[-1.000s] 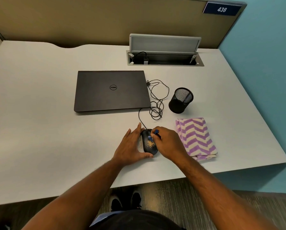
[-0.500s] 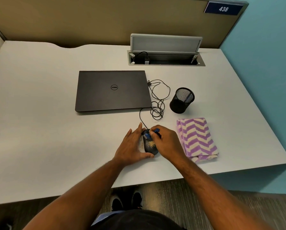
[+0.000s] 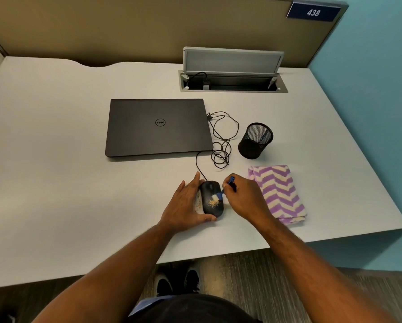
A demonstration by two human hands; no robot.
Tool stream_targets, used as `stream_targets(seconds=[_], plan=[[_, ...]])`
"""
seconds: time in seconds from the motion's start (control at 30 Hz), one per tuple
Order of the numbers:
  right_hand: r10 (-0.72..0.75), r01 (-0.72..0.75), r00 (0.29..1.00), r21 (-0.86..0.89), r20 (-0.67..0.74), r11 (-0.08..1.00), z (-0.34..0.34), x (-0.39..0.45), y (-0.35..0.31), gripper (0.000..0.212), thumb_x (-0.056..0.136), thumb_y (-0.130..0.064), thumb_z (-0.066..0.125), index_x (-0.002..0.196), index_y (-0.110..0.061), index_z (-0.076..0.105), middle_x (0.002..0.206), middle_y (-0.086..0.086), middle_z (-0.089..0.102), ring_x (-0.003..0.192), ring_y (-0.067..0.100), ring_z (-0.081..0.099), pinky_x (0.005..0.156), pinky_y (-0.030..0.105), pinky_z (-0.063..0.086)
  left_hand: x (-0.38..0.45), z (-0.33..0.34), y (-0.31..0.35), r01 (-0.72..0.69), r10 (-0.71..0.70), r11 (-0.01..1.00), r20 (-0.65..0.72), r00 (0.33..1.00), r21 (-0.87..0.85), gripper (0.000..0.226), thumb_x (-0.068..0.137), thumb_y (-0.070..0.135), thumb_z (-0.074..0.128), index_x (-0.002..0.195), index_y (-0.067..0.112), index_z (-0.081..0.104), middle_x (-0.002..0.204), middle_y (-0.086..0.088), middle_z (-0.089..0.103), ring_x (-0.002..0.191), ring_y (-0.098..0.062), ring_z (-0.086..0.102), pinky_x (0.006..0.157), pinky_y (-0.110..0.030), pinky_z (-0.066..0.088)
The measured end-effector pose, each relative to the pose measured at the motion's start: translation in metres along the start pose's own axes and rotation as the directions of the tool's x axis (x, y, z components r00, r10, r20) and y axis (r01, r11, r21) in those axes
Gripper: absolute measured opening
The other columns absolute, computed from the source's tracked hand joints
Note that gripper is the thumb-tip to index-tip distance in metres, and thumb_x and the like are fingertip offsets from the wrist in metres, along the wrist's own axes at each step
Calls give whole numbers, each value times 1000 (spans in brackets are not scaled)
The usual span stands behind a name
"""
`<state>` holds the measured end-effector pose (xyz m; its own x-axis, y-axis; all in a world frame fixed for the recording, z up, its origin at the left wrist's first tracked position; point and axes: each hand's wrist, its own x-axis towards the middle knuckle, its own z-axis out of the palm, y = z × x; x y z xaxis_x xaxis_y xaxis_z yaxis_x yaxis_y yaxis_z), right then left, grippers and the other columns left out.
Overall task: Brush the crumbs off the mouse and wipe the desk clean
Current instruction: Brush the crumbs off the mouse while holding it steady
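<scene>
A black wired mouse (image 3: 209, 192) lies near the front of the white desk (image 3: 55, 183), with yellow crumbs (image 3: 213, 202) on its back. More crumbs lie on the desk along the mouse's left side, partly under my fingers. My left hand (image 3: 183, 203) cups the mouse's left side and rear, holding it. My right hand (image 3: 244, 198) pinches a small blue brush (image 3: 225, 187), whose pale bristles touch the mouse just above the crumbs. A folded purple-and-cream chevron cloth (image 3: 279, 194) lies right beside my right hand.
A shut dark laptop (image 3: 158, 127) lies behind the mouse, with the mouse's coiled cable (image 3: 223, 138) at its right. A black mesh cup (image 3: 256, 141) stands behind the cloth. An open cable hatch (image 3: 232, 71) sits at the desk's back. The desk's front edge runs under my forearms.
My right hand has shifted a little to the right, uncovering more of the mouse. The brush bristles now rest on the mouse's middle. My left hand keeps its hold.
</scene>
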<state>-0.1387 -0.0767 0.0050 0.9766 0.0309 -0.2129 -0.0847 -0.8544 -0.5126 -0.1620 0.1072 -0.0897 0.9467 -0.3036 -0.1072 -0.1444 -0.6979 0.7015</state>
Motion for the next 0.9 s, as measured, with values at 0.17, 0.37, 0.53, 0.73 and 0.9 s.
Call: stream_targets(seconds=[0.17, 0.37, 0.53, 0.73, 0.9], plan=[[-28, 41, 994, 120, -106, 992, -4, -1, -8, 14, 97, -30, 55, 95, -17, 61, 75, -6, 58, 65, 6, 56, 57, 9, 37, 0, 2, -2, 0, 0, 1000, -3, 1000, 0, 132, 67, 87, 62, 155, 30, -18, 164, 3, 24, 151, -14, 18, 125, -32, -1], [-27, 26, 999, -25, -28, 999, 6, -6, -6, 15, 98, -31, 52, 93, -17, 55, 80, -2, 58, 70, 10, 57, 55, 11, 37, 1, 3, -3, -2, 2, 1000, -16, 1000, 6, 132, 67, 88, 62, 155, 31, -19, 164, 4, 25, 151, -14, 20, 125, -31, -1], [-56, 61, 993, 51, -103, 997, 1, -4, -4, 11, 97, -29, 54, 92, -19, 56, 75, -5, 58, 64, 8, 56, 55, 11, 38, 2, 4, -4, 15, -15, 1000, -1, 1000, 4, 132, 66, 89, 61, 153, 34, -21, 164, 5, 24, 152, -15, 19, 126, -36, 2], [2, -3, 998, -13, -61, 1000, 5, -5, 3, 15, 98, -31, 51, 92, -18, 53, 72, -4, 55, 63, 9, 54, 54, 13, 37, 1, 4, -4, 4, -4, 1000, -5, 1000, 5, 133, 66, 88, 61, 154, 32, -21, 164, 5, 24, 151, -14, 21, 126, -33, 1], [-46, 55, 998, 200, -47, 978, 4, -8, -3, 16, 97, -32, 54, 103, -19, 62, 86, -4, 66, 77, 8, 64, 58, 11, 47, 1, 3, -3, 6, -6, 1000, -2, 1000, 1, 132, 67, 87, 62, 154, 31, -20, 164, 4, 23, 151, -14, 18, 124, -30, -3]])
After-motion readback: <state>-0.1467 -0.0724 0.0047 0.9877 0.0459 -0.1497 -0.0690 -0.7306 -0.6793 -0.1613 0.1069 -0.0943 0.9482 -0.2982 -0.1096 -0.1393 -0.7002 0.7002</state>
